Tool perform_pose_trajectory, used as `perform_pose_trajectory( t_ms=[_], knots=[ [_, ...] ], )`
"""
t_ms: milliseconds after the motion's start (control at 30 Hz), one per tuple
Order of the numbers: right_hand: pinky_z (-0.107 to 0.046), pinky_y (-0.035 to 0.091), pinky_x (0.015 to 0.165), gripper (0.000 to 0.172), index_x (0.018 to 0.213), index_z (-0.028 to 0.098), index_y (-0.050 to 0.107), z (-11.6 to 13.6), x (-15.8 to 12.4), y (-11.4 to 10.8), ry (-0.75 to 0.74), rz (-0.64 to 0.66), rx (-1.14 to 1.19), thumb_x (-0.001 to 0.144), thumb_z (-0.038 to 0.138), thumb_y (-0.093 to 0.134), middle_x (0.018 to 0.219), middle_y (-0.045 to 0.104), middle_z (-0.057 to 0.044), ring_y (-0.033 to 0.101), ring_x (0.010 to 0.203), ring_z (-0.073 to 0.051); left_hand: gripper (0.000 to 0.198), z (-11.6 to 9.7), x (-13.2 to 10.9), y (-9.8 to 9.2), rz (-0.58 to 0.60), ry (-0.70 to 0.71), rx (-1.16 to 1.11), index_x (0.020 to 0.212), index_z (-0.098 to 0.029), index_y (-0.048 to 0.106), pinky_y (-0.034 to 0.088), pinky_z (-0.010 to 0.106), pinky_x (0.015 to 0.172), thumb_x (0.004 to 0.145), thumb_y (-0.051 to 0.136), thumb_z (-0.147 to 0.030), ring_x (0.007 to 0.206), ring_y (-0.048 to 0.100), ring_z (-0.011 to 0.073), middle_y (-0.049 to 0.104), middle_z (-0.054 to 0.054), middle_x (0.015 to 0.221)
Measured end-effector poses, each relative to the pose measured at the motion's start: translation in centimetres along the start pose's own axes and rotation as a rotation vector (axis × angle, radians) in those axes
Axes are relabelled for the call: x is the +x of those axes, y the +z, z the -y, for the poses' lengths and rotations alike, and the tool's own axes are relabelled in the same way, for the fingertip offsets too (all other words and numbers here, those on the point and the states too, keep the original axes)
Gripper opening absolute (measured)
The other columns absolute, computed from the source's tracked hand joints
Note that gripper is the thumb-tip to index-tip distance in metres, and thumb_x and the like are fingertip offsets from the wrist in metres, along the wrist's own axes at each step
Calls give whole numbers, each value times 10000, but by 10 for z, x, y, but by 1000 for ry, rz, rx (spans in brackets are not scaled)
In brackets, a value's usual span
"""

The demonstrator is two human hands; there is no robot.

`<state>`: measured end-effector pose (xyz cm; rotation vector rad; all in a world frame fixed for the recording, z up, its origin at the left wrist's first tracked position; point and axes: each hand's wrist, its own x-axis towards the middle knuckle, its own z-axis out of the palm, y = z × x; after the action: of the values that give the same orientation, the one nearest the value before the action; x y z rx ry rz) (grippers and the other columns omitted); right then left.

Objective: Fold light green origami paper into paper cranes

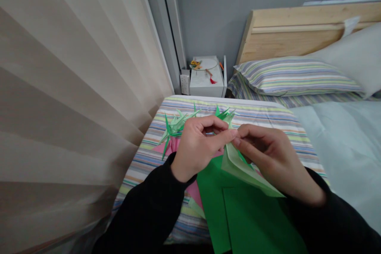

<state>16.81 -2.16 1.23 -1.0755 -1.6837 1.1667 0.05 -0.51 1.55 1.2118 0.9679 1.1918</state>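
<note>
A pale green folded sheet of origami paper (244, 168) is held up above the table, slanting down to the right. My left hand (202, 141) pinches its top corner between thumb and index finger. At the same corner, the fingertips of my right hand (264, 152) press together on the paper, touching my left fingertips. Dark green sheets of paper (247, 214) lie below my hands. Behind my left hand sit several folded green paper cranes (175, 125), and more green folded points (222, 112) stand behind my fingers. Pink paper (195, 194) shows partly under the green sheets.
A striped cloth (143, 158) covers the table. Beige curtains (89, 87) hang close on the left. At the back stands a white bedside cabinet (205, 85) with a red-tasselled item on top. A bed with a striped pillow (297, 77) is on the right.
</note>
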Motion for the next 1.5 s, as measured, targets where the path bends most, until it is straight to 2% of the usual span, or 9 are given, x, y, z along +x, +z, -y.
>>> perform_pose_trajectory(
  t_ms=[267, 433, 567, 733, 967, 1133, 1267, 1400, 1500],
  knots=[
    [-240, 321, 495, 186, 781, 198, 656, -1, -1, 1, -18, 16, -68, 950, 270, 625, 622, 542, 37, 440, 550, -94, 147, 5, 4, -4, -25, 78, -37, 673, -161, 723, 401, 165, 442, 770, 815, -218, 440, 499, 50, 596, -44, 519],
    [-243, 322, 506, 192, 776, 190, 642, -3, -2, 1, 2, 57, -69, 951, 263, 618, 631, 521, 39, 432, 565, -95, 142, 7, 6, -10, -106, 123, -95, 746, -174, 748, 435, 167, 479, 825, 794, -283, 479, 508, 50, 615, -37, 574],
    [-238, 316, 495, 186, 784, 188, 622, -3, -2, 1, -11, 9, -48, 955, 261, 615, 634, 501, 47, 420, 555, -88, 200, 4, 5, -9, -30, 97, -55, 792, -161, 750, 436, 177, 465, 808, 813, -350, 514, 534, 64, 673, -3, 682],
    [-250, 301, 483, 190, 794, 184, 652, -4, 0, 1, -44, -36, -65, 963, 259, 608, 620, 505, 40, 405, 542, -96, 235, 2, 3, -5, 34, 67, 33, 740, -146, 716, 452, 192, 466, 700, 890, -298, 516, 543, 76, 653, -9, 665],
    [-295, 437, 609, 84, 852, 205, 705, -7, -2, 3, -221, -204, -141, 931, 230, 691, 814, 680, -38, 618, 748, -168, 230, 1, 3, -6, 63, 142, 111, 709, -158, 729, 437, 220, 481, 776, 843, -346, 526, 526, 90, 659, 14, 680],
    [-283, 399, 548, 118, 817, 204, 657, -1, -6, 4, -437, -309, -362, 902, 127, 686, 755, 670, -23, 541, 603, -118, 162, 2, 3, -5, 60, 306, 129, 743, -174, 757, 513, 225, 589, 791, 845, -302, 688, 624, 129, 692, 28, 760],
    [-272, 403, 545, 155, 820, 206, 632, -2, -5, 6, -592, -347, -537, 888, 68, 651, 741, 670, -21, 539, 605, -115, 129, 4, 3, -5, 25, 413, 151, 784, -187, 754, 521, 217, 614, 798, 844, -278, 730, 635, 130, 677, 18, 784],
    [-282, 448, 587, 164, 824, 216, 631, -5, -4, 7, -621, -385, -624, 895, 69, 623, 759, 682, -23, 602, 666, -137, 112, 6, 3, -6, 18, 501, 196, 774, -187, 735, 512, 236, 636, 850, 796, -242, 712, 623, 132, 668, 19, 758],
    [-293, 486, 622, 141, 848, 216, 652, -3, -5, 6, -601, -386, -583, 904, 90, 627, 796, 706, -39, 646, 714, -156, 119, 8, 4, -8, 19, 517, 222, 765, -194, 730, 519, 267, 678, 864, 781, -236, 745, 637, 152, 680, 25, 761]
  ],
)
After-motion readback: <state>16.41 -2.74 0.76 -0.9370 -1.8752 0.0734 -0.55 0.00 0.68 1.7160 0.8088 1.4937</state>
